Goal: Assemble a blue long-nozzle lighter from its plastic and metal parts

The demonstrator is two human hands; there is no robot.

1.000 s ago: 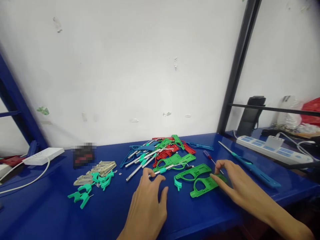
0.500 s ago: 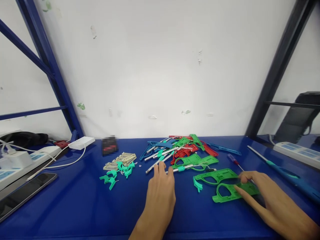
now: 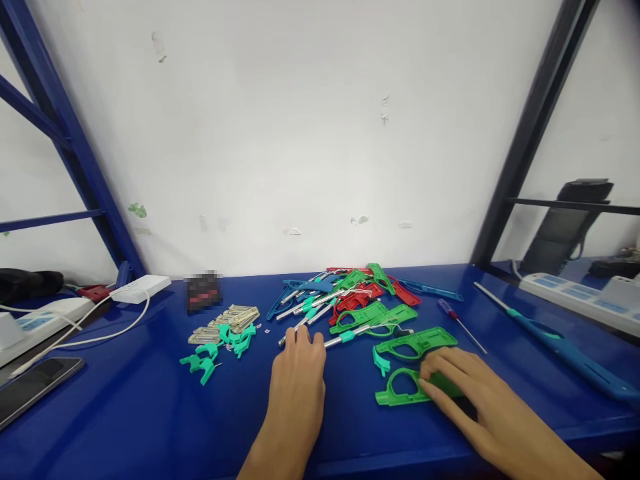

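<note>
My left hand (image 3: 299,380) reaches to the near edge of the pile with fingers bent and close together. It is at the end of a metal lighter tube (image 3: 334,343) with a teal collar; its fingertips are partly hidden. My right hand (image 3: 465,380) grips a green lighter casing half (image 3: 400,399) at its right part, thumb and fingers around its upper edge. The casing lies flat, hollow side up. Just behind it lies another green casing half (image 3: 425,341). Between them on the left is a teal trigger piece (image 3: 381,362).
Behind my hands lies a pile of red casings (image 3: 357,299), blue casings and tubes. Cream strips (image 3: 225,323) and teal pieces (image 3: 203,363) lie left. A screwdriver (image 3: 460,323) and long blue lighter (image 3: 560,347) lie right. Power strips and a phone (image 3: 40,390) flank the blue table.
The view has turned slightly right. My right hand has slid the green casing half leftward, away from the screwdriver. The fingers of my left hand have drawn closer together beside the tube.
</note>
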